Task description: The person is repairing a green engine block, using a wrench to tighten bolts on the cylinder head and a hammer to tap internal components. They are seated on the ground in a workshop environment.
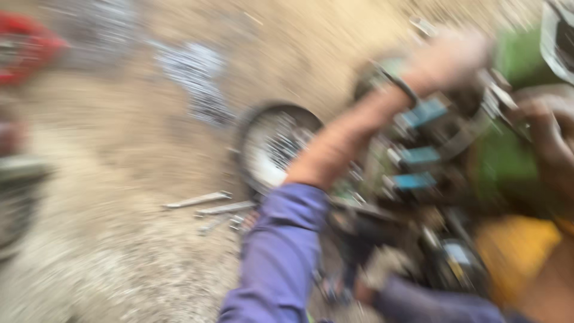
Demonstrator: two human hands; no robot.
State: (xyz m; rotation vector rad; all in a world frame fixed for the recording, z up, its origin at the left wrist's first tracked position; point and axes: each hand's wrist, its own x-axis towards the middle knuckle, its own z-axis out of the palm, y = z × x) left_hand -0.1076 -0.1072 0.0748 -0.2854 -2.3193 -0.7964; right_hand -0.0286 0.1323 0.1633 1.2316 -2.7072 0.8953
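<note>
Motorcycle, dark-framed with green bodywork [508, 161], heavily motion-blurred, filling the right half of the head view; it serves as landmark for all entries below. Its spoked front wheel with black tyre [272, 146] points toward the left of the view, so the long axis runs roughly left to right, tilted; the rear part is cut off by the right edge. Three small blue rectangular parts [418, 157] sit stacked at the middle of the machine, kind not discernible. Left hand [448, 60], at the end of a bare forearm in a rolled purple sleeve [281, 251], rests on the upper part of the motorcycle near a dark handlebar; the fingers look curled over it, but whether they truly grip cannot be told. Right hand [553, 134], at the right edge, partly cut off, lies against the green bodywork; finger state cannot be told. Long grey metal tools, probably spanners [209, 203], lie on the sandy ground [119, 239] just left of the wheel. No container can be made out. Red blurred object [27, 45] far left of the motorcycle, unidentifiable.
</note>
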